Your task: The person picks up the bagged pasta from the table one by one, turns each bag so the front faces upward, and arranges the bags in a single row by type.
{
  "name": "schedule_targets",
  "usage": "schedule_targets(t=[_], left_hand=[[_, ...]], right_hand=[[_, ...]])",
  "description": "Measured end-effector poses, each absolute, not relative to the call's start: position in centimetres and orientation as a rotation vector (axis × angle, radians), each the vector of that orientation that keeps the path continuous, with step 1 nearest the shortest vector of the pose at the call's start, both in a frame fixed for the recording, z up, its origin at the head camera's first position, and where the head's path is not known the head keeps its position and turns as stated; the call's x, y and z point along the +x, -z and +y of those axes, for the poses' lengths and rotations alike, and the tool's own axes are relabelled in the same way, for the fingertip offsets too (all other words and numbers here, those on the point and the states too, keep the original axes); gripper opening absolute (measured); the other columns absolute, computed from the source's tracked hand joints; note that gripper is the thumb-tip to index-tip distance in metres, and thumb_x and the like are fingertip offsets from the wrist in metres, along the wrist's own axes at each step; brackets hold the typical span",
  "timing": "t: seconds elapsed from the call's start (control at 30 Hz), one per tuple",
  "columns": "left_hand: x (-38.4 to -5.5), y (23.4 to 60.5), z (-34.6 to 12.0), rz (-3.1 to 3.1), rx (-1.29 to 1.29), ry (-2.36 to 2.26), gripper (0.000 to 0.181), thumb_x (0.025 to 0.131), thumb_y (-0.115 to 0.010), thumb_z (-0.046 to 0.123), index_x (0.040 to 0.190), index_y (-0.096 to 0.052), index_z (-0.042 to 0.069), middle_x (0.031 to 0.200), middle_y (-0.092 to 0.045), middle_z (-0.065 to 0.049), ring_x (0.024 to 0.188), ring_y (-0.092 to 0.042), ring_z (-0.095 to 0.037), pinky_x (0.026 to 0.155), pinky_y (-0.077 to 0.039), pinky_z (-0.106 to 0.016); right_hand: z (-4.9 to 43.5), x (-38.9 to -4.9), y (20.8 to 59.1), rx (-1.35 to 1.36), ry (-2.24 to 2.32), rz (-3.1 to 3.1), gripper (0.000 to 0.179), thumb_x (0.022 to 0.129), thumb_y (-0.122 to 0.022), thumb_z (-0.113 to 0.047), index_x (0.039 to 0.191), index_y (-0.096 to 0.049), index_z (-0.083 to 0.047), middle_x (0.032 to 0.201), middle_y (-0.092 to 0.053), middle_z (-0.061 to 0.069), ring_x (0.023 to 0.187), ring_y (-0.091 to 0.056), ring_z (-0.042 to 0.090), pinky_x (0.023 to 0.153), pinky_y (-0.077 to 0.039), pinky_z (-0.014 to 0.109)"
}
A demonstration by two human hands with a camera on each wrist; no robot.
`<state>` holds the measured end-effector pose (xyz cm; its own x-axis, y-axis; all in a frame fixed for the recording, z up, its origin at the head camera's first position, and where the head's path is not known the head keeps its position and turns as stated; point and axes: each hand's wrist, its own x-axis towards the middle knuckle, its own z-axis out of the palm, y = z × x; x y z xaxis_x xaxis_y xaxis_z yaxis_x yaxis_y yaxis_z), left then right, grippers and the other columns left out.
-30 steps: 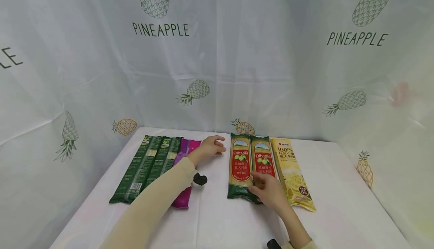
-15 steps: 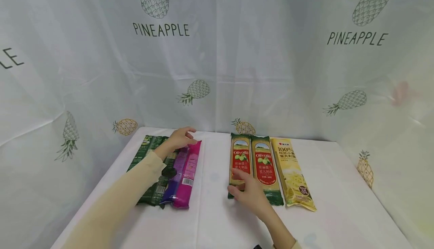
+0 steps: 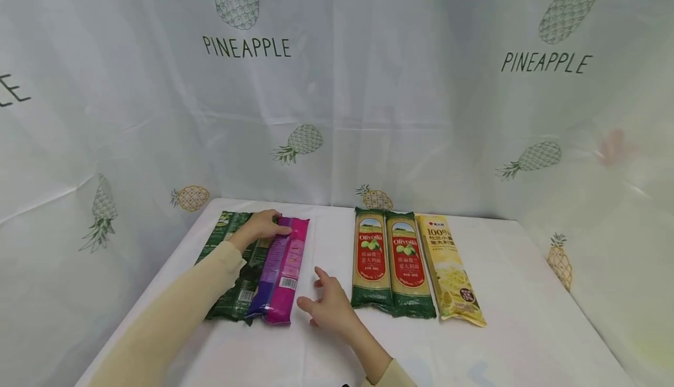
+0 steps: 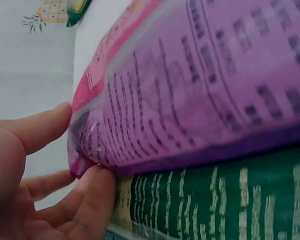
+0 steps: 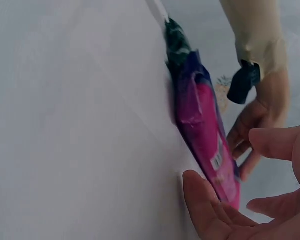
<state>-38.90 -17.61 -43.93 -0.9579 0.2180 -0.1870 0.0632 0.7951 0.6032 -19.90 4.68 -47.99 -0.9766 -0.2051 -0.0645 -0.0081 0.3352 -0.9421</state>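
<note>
A purple-and-pink packet [image 3: 281,276] lies lengthwise on the left side of the table, partly over a green packet [image 3: 231,302]. My left hand [image 3: 260,226] holds its far end. In the left wrist view, the thumb [image 4: 50,125] is at one side of that end and fingertips [image 4: 100,182] press at the opposite edge, beside printed green wrapping [image 4: 230,195]. My right hand [image 3: 332,305] hovers just right of the packet's near half. Its thumb and fingers are spread apart around nothing, as the right wrist view also shows.
Two green-and-gold spaghetti packets [image 3: 371,258] with red labels lie side by side right of centre. A yellow pasta packet [image 3: 450,270] lies beside them. Behind the white-covered table [image 3: 516,317] hangs a curtain [image 3: 400,112] with pineapple prints.
My left hand has moved left and down onto the far end of the purple-and-pink packet. My right hand has left the spaghetti packets and come left toward it.
</note>
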Motion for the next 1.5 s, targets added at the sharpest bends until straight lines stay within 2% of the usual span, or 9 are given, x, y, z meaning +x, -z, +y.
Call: schedule_targets(t=[0.2, 0.27, 0.43, 0.57, 0.67, 1.03, 1.23, 1.37, 1.5], left_hand=[[-38.7, 43.9, -18.2, 2.666, 0.179, -0.93, 0.087, 0.098, -0.077, 0.033, 0.158, -0.032, -0.012, 0.137, -0.058, -0.035, 0.104, -0.074, -0.039, 0.091, -0.062, -0.048], [-38.6, 43.9, -18.1, 2.659, 0.224, -0.906, 0.084, 0.1, -0.076, 0.031, 0.157, -0.033, -0.013, 0.138, -0.058, -0.035, 0.103, -0.074, -0.035, 0.088, -0.062, -0.045], [-38.2, 43.9, -17.4, 2.584, 0.256, -0.938, 0.078, 0.104, -0.069, 0.024, 0.164, -0.028, -0.007, 0.149, -0.051, -0.036, 0.106, -0.075, -0.036, 0.085, -0.064, -0.045], [-38.1, 43.7, -16.7, 2.553, 0.229, -0.92, 0.08, 0.105, -0.068, 0.026, 0.167, -0.024, 0.0, 0.143, -0.055, -0.034, 0.095, -0.076, -0.034, 0.078, -0.065, -0.045], [-38.2, 43.7, -16.2, 2.53, 0.227, -0.942, 0.08, 0.106, -0.067, 0.027, 0.167, -0.022, 0.001, 0.134, -0.057, -0.034, 0.09, -0.075, -0.035, 0.073, -0.065, -0.047], [-39.2, 45.6, -17.3, 2.295, 0.207, -1.337, 0.058, 0.109, -0.058, 0.012, 0.158, -0.029, -0.002, 0.138, -0.052, -0.03, 0.102, -0.069, -0.033, 0.087, -0.062, -0.048], [-39.1, 45.8, -17.1, 2.205, 0.182, -1.487, 0.063, 0.111, -0.056, 0.013, 0.164, -0.022, 0.005, 0.136, -0.052, -0.027, 0.098, -0.066, -0.029, 0.082, -0.06, -0.042], [-39.0, 45.4, -16.6, 2.154, 0.176, -1.578, 0.064, 0.112, -0.054, 0.015, 0.166, -0.02, 0.009, 0.135, -0.054, -0.025, 0.094, -0.065, -0.027, 0.078, -0.057, -0.039], [-39.0, 44.7, -15.9, 2.134, 0.149, -1.678, 0.063, 0.112, -0.054, 0.016, 0.167, -0.022, 0.012, 0.126, -0.059, -0.021, 0.088, -0.067, -0.022, 0.074, -0.057, -0.036]], right_hand=[[2.9, -20.2, 48.3, -0.198, 1.675, 2.424, 0.084, 0.093, -0.08, -0.021, 0.161, -0.036, 0.004, 0.135, -0.054, 0.025, 0.059, -0.067, 0.02, 0.06, -0.058, 0.03], [2.7, -20.2, 48.3, -0.187, 1.672, 2.421, 0.084, 0.094, -0.08, -0.021, 0.161, -0.036, 0.004, 0.137, -0.054, 0.025, 0.059, -0.068, 0.02, 0.061, -0.058, 0.03], [2.5, -20.3, 48.4, -0.168, 1.655, 2.413, 0.085, 0.094, -0.081, -0.022, 0.162, -0.036, 0.003, 0.138, -0.053, 0.024, 0.061, -0.067, 0.019, 0.062, -0.058, 0.03], [2.4, -20.4, 48.5, -0.168, 1.665, 2.404, 0.085, 0.094, -0.081, -0.02, 0.161, -0.036, 0.005, 0.136, -0.053, 0.023, 0.062, -0.067, 0.019, 0.062, -0.059, 0.03], [2.4, -20.5, 48.6, -0.17, 1.676, 2.4, 0.084, 0.094, -0.081, -0.019, 0.161, -0.036, 0.005, 0.135, -0.054, 0.023, 0.063, -0.068, 0.019, 0.063, -0.059, 0.03], [2.3, -20.1, 48.3, -0.135, 1.754, 2.32, 0.083, 0.093, -0.081, -0.016, 0.161, -0.037, 0.005, 0.141, -0.052, 0.023, 0.074, -0.069, 0.02, 0.067, -0.062, 0.036], [1.9, -20.2, 48.1, -0.109, 1.838, 2.264, 0.083, 0.095, -0.08, -0.015, 0.163, -0.036, 0.001, 0.142, -0.054, 0.023, 0.091, -0.069, 0.019, 0.074, -0.064, 0.041], [2.0, -20.5, 48.4, -0.056, 1.942, 2.182, 0.086, 0.097, -0.078, -0.014, 0.166, -0.029, -0.002, 0.144, -0.053, 0.025, 0.101, -0.071, 0.025, 0.078, -0.065, 0.045], [2.6, -20.8, 48.6, -0.009, 2.044, 2.062, 0.089, 0.099, -0.075, -0.018, 0.169, -0.021, -0.004, 0.14, -0.055, 0.024, 0.105, -0.071, 0.027, 0.086, -0.064, 0.048]])
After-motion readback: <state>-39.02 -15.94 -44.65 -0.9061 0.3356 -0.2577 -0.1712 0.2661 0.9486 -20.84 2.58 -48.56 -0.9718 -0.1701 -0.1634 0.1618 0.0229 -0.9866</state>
